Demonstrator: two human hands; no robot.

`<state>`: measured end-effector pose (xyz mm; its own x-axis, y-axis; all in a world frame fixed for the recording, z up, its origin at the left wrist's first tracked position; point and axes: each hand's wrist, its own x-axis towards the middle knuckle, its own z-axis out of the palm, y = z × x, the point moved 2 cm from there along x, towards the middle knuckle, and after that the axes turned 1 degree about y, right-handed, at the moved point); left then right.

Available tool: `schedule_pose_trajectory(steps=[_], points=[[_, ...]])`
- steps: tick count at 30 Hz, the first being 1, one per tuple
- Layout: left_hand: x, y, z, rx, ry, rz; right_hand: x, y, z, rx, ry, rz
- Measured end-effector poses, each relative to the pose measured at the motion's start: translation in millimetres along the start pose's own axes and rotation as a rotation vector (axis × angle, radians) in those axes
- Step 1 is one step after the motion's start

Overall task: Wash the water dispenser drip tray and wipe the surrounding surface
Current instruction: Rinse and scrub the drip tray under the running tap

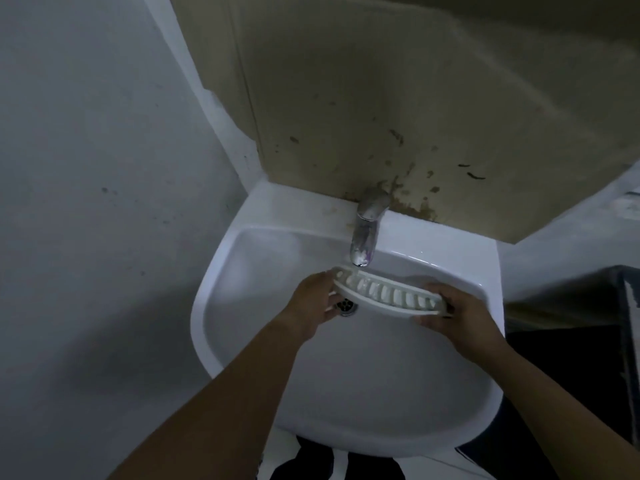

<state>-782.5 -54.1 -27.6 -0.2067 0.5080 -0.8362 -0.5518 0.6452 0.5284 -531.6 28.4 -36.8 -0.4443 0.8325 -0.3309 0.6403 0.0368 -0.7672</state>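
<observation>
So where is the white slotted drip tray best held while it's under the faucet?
By its two short ends, one hand from each side, as the left hand and right hand grip it now. The drip tray is long, narrow and curved, so end grips probably steady it and leave the slotted middle clear beneath the faucet, over the sink.

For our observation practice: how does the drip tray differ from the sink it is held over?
The drip tray is slotted and narrow; the sink is a smooth, far wider bowl. The drip tray is gripped at its ends by the left hand and right hand; the sink lies beneath it, unheld. Both are white.
</observation>
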Motion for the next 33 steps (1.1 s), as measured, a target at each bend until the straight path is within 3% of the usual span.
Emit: schedule_pose_trajectory(steps=[3,8,16,20,25,33], points=[[3,-3,4,-0.094,0.012,0.008,3,3,-4,-0.081,-0.062,0.039],[1,-9,10,-0.030,0.042,0.055,6,-18,3,-0.296,-0.100,-0.047],[1,-15,6,0.023,-0.006,0.112,21,-80,51,-0.426,-0.180,-0.345],[-2,-15,1,-0.009,-0.055,0.115,29,-91,70,-0.586,-0.198,-0.354],[-4,-17,3,-0.044,-0.075,0.114,34,-98,74,-0.609,-0.249,-0.324],[-4,-22,6,-0.169,-0.046,0.071,42,-97,70,-0.678,-0.348,-0.431]])
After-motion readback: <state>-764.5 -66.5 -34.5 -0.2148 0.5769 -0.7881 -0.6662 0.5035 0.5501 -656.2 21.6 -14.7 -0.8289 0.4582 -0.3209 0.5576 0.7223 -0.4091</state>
